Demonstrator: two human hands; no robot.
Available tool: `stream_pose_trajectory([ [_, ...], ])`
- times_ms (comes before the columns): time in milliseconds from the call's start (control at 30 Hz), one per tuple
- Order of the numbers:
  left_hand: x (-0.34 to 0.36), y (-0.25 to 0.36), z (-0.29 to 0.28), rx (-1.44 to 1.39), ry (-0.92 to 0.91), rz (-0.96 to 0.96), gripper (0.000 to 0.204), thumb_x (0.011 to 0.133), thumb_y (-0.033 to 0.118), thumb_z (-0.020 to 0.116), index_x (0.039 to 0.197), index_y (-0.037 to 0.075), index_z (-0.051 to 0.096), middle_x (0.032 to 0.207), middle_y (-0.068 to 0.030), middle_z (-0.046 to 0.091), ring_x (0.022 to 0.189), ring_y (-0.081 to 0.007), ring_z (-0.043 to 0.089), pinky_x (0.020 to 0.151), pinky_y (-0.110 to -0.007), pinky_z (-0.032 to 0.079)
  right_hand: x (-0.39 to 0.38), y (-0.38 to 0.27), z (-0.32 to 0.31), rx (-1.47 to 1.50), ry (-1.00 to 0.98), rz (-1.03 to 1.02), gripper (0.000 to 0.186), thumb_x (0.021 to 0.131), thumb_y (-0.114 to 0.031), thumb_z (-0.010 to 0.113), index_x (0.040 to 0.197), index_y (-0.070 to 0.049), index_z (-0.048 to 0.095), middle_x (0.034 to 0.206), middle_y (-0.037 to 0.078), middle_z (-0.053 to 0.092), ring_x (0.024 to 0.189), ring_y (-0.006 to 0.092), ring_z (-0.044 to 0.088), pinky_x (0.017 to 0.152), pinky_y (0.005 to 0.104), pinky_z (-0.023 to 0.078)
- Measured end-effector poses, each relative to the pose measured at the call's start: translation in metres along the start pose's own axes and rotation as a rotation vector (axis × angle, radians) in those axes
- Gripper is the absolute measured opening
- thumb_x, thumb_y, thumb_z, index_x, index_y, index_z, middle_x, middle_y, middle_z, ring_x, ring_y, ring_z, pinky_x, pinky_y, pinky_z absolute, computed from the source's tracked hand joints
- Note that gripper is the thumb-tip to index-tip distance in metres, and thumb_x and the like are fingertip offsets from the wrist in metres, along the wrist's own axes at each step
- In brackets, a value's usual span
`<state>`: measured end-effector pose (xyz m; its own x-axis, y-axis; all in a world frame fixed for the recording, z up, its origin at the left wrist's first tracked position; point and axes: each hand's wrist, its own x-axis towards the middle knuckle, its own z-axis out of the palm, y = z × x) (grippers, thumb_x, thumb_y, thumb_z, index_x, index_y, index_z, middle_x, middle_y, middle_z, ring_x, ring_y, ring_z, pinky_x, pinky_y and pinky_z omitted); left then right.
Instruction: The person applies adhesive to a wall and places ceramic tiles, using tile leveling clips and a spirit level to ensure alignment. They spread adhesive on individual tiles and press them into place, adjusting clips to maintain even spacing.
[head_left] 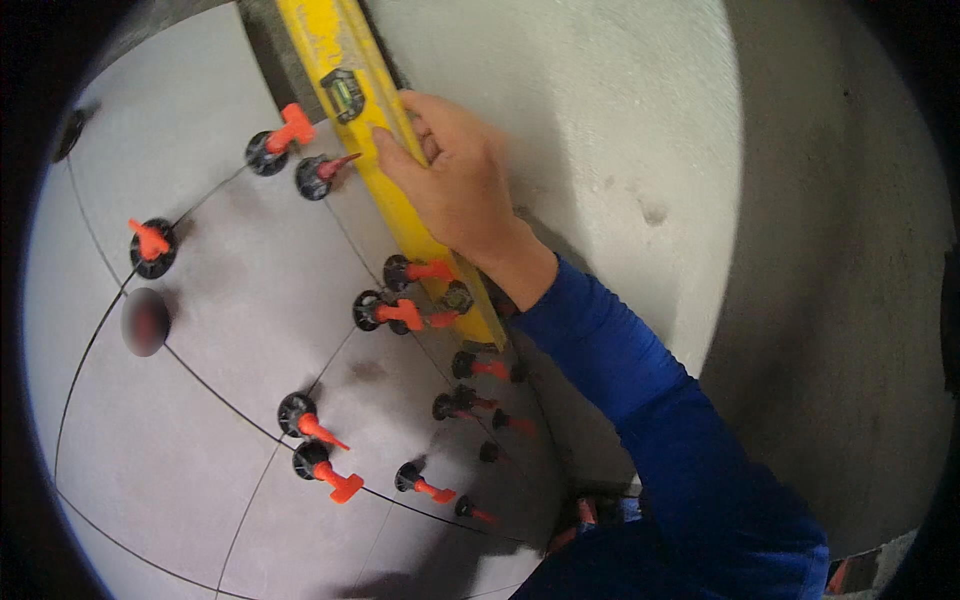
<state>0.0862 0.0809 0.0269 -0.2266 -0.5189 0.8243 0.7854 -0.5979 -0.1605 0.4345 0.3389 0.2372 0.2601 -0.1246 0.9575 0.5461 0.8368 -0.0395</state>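
My right hand, at the end of a blue sleeve from the lower right, grips a long yellow spirit level by its side, fingers curled at the edge. The level lies diagonally along the edge of large grey tiles. Tile-levelling clips with black round bases and orange T-handles, such as one beside the level and another further left, sit in several places on the joints. Some are close against the level's lower part. One round spot is too blurred to make out. My left hand is not in view.
A pale, rough plastered surface borders the tiles on the right, with a darker grey surface beyond it. Small red and blue items lie at the bottom, partly hidden by my arm.
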Motion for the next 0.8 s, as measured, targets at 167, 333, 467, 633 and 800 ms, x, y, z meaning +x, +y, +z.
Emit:
stream_pose_trajectory([
  [167, -0.001, -0.005, -0.001, -0.001, -0.023, 0.027, 0.042, 0.104, 0.028, 0.045, 0.082, -0.005, 0.061, 0.077, -0.0152, 0.056, 0.058, -0.0248, 0.055, 0.048, -0.034, 0.048, -0.011, 0.006, -0.008, -0.057, -0.053, 0.084, 0.033, 0.091, -0.010, 0.076, 0.120, 0.004, 0.068, 0.080, 0.009, 0.069, 0.064, 0.0096, 0.060, 0.058, 0.0281, 0.049],
  [333, -0.001, -0.006, -0.009, 0.012, -0.038, 0.066, 0.046, 0.107, 0.032, 0.043, 0.085, -0.005, 0.061, 0.074, -0.0162, 0.056, 0.058, -0.0263, 0.055, 0.047, -0.036, 0.049, -0.048, 0.003, -0.030, -0.092, -0.089, 0.206, 0.037, 0.091, -0.020, 0.074, 0.121, 0.000, 0.065, 0.100, 0.021, 0.070, 0.087, 0.0391, 0.070, 0.075, 0.0448, 0.056],
  [467, -0.002, -0.003, -0.007, -0.010, 0.001, 0.068, 0.048, 0.108, 0.031, 0.042, 0.083, -0.005, 0.061, 0.074, -0.0172, 0.057, 0.059, -0.0276, 0.056, 0.048, -0.037, 0.049, -0.085, -0.002, -0.048, -0.180, -0.114, 0.215, 0.035, 0.094, -0.014, 0.074, 0.122, 0.003, 0.065, 0.095, 0.017, 0.071, 0.079, 0.0237, 0.069, 0.069, 0.0340, 0.054],
  [633, -0.004, 0.005, 0.003, -0.054, 0.035, 0.033, 0.047, 0.108, 0.030, 0.043, 0.082, -0.005, 0.061, 0.074, -0.0165, 0.056, 0.060, -0.0269, 0.055, 0.049, -0.036, 0.049, -0.126, -0.006, -0.063, -0.243, -0.214, 0.297, 0.033, 0.095, -0.011, 0.074, 0.123, 0.004, 0.064, 0.094, 0.016, 0.071, 0.076, 0.0184, 0.069, 0.066, 0.0305, 0.054],
  [800, -0.002, 0.009, 0.009, -0.083, 0.060, 0.015, 0.046, 0.107, 0.030, 0.043, 0.081, -0.004, 0.061, 0.075, -0.0153, 0.055, 0.060, -0.0257, 0.055, 0.050, -0.035, 0.048, -0.156, -0.009, -0.074, -0.271, -0.241, 0.257, 0.035, 0.096, -0.010, 0.073, 0.125, 0.004, 0.062, 0.091, 0.018, 0.071, 0.075, 0.0197, 0.070, 0.066, 0.0315, 0.054],
])
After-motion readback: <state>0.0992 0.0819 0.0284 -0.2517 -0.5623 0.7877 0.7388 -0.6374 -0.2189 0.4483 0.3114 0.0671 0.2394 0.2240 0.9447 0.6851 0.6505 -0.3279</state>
